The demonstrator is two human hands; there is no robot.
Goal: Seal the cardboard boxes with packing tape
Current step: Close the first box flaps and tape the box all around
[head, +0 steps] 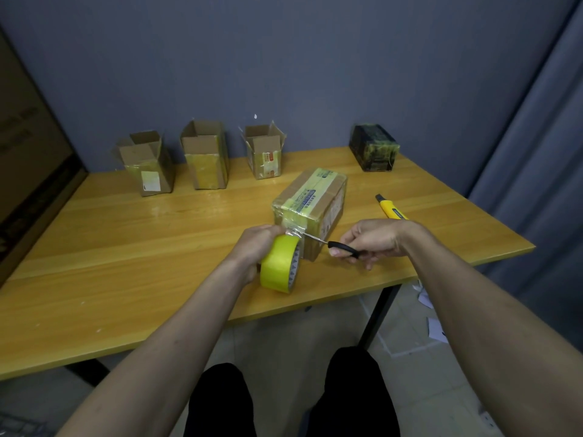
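Tape roll (279, 267) stands on edge at the near end of the closed box (310, 209) on the table (126, 247). Left hand (257, 244) grips the roll, fingers curled round it, with a short length of tape stretched from roll to box end. Right hand (372, 239) holds the scissors (328, 244), fingers clamped on the black handles, blades at the stretched tape. Three open boxes (205, 156) stand in a row at the far edge; a dark wrapped box (373, 148) sits to their right. Yellow knife (391, 208) lies right of the closed box.
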